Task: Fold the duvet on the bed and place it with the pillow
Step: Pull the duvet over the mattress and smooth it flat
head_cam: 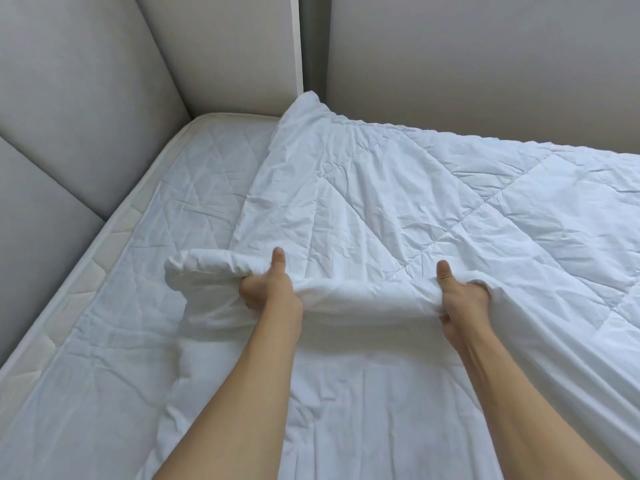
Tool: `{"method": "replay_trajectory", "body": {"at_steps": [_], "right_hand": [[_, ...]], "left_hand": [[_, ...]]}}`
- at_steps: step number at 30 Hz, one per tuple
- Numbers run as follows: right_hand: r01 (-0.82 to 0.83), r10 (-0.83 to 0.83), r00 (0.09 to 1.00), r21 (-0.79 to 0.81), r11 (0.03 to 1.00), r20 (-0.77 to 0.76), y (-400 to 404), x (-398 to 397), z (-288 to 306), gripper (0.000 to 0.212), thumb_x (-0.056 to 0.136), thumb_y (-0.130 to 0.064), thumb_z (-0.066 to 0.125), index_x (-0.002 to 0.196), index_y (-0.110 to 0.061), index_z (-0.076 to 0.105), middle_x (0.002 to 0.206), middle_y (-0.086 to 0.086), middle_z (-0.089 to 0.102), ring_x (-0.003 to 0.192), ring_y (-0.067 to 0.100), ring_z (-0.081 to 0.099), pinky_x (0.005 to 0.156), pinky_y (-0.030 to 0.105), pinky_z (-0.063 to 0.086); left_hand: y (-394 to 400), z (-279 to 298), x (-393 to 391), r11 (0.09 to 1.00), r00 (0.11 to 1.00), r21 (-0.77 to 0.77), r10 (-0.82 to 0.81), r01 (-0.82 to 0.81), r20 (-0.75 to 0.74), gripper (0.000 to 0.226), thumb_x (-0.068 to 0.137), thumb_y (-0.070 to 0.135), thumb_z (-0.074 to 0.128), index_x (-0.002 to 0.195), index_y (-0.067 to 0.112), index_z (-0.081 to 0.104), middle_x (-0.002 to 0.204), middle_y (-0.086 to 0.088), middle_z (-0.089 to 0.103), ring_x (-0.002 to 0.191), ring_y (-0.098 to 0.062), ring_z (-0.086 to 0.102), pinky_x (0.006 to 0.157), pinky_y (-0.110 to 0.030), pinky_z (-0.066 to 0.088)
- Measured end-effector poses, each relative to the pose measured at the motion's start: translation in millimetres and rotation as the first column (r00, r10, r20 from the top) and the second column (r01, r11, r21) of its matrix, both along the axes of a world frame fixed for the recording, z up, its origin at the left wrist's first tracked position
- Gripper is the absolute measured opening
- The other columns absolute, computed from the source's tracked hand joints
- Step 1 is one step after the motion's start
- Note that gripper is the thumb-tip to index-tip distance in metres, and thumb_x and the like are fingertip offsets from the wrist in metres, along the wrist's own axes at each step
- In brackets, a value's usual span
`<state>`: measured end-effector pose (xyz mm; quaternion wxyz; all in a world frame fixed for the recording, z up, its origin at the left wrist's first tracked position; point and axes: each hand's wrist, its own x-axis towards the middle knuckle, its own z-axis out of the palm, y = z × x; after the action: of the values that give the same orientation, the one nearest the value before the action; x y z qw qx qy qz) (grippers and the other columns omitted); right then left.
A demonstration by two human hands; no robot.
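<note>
Headboard: grey upholstered panels along the mattress's left edge.
Wall: pale grey panels behind the far edge.
Mattress: white quilted top, piped border.
Light: soft, even daylight.

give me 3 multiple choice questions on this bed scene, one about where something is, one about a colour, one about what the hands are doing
1. Where does the bare mattress show?
A. left of the duvet
B. right of the duvet
C. nowhere

2. What colour is the duvet?
A. grey
B. white
C. blue

3. What are the left hand and right hand doing?
A. resting flat on the mattress
B. both gripping the duvet's folded edge
C. one holding a pillow

Answers:
1 A, the quilted mattress lies uncovered on the left, by the padded headboard.
2 B, the quilted cover is white.
3 B, the fingers of each hand curl under the raised edge, thumbs on top.
</note>
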<state>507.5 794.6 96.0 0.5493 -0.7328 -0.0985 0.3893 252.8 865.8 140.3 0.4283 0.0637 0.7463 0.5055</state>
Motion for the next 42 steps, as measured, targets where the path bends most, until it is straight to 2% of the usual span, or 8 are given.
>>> {"method": "replay_trajectory", "body": {"at_steps": [5, 7, 9, 12, 16, 19, 31, 42], "right_hand": [[-0.068, 0.074, 0.956, -0.028, 0.997, 0.285, 12, -17, -73, 0.065, 0.091, -0.058, 0.06, 0.124, -0.002, 0.062, 0.128, 0.016, 0.068, 0.119, 0.029, 0.063, 0.109, 0.042, 0.046], [-0.274, 0.295, 0.766, -0.124, 0.954, 0.571, 5, -39, -94, 0.073, 0.094, -0.059, 0.048, 0.136, 0.001, 0.051, 0.138, 0.026, 0.055, 0.132, 0.038, 0.05, 0.116, 0.045, 0.032], [-0.368, 0.464, 0.475, -0.31, 0.876, 0.747, 6, -45, -113, 0.076, 0.096, -0.063, 0.038, 0.144, -0.005, 0.042, 0.149, 0.028, 0.046, 0.141, 0.043, 0.039, 0.121, 0.052, 0.022], [-0.354, 0.456, 0.286, -0.349, 0.867, 0.843, 11, -41, -122, 0.064, 0.098, -0.05, 0.038, 0.153, -0.019, 0.035, 0.158, 0.012, 0.039, 0.146, 0.032, 0.03, 0.124, 0.039, 0.004], [-0.338, 0.48, 0.219, -0.395, 0.854, 0.85, 14, -42, -117, 0.066, 0.098, -0.049, 0.037, 0.159, -0.026, 0.027, 0.159, 0.002, 0.044, 0.147, 0.027, 0.027, 0.12, 0.04, 0.008], [-0.316, 0.494, 0.219, -0.418, 0.852, 0.841, 13, -43, -117, 0.067, 0.097, -0.051, 0.037, 0.158, -0.027, 0.027, 0.151, 0.004, 0.055, 0.141, 0.025, 0.031, 0.114, 0.045, 0.016], [-0.377, 0.696, 0.207, -0.6, 0.706, 0.688, 6, -44, -91, 0.075, 0.094, -0.066, 0.016, 0.163, -0.039, 0.004, 0.171, -0.008, 0.018, 0.157, 0.024, 0.01, 0.124, 0.049, 0.005], [-0.425, 0.722, 0.195, -0.607, 0.672, 0.663, -134, -81, 15, 0.083, 0.091, -0.072, 0.003, 0.163, -0.033, -0.005, 0.172, -0.007, -0.016, 0.159, 0.023, -0.015, 0.127, 0.052, -0.002]], "left_hand": [[31, -92, 16, 0.905, 0.904, 0.097, -0.395, 0.413, -0.166, 0.044, 0.076, 0.05, 0.083, 0.077, 0.016, 0.055, 0.066, 0.007, 0.064, 0.065, -0.021, 0.065, 0.068, -0.046, 0.06], [26, -110, 15, 0.815, 0.784, 0.125, -0.485, 0.566, -0.386, 0.053, 0.077, 0.061, 0.076, 0.074, 0.018, 0.045, 0.057, 0.012, 0.054, 0.055, -0.009, 0.053, 0.063, -0.04, 0.053], [19, -126, 20, 0.726, 0.624, 0.155, -0.438, 0.67, -0.648, 0.051, 0.082, 0.064, 0.069, 0.081, 0.017, 0.05, 0.071, 0.01, 0.051, 0.068, -0.012, 0.053, 0.069, -0.038, 0.05], [12, -144, 24, 0.559, 0.382, 0.143, -0.338, 0.817, -0.86, 0.057, 0.089, 0.062, 0.06, 0.114, 0.011, 0.062, 0.109, 0.002, 0.055, 0.102, -0.028, 0.056, 0.093, -0.042, 0.049], [11, -145, 17, 0.409, -0.156, -0.3, -0.349, 0.862, -0.924, 0.084, 0.091, 0.079, 0.034, 0.157, 0.027, 0.035, 0.165, -0.013, 0.028, 0.153, -0.033, 0.023, 0.121, -0.046, 0.018], [9, -142, 6, 0.392, -0.338, -0.463, -0.348, 0.795, -0.875, 0.082, 0.092, 0.08, 0.03, 0.16, 0.036, 0.019, 0.17, -0.007, 0.013, 0.157, -0.034, 0.009, 0.123, -0.052, 0.01], [-5, -123, 9, 0.365, -0.35, -0.573, -0.52, 0.734, -0.779, 0.082, 0.089, 0.083, 0.022, 0.16, 0.046, 0.001, 0.171, 0.003, -0.009, 0.157, -0.025, -0.009, 0.125, -0.052, -0.001], [-144, -14, -27, 0.331, -0.302, -0.53, -0.543, 0.781, -0.784, 0.082, 0.089, 0.085, 0.018, 0.158, 0.047, -0.007, 0.168, 0.007, -0.023, 0.155, -0.022, -0.022, 0.124, -0.05, -0.011]]}}
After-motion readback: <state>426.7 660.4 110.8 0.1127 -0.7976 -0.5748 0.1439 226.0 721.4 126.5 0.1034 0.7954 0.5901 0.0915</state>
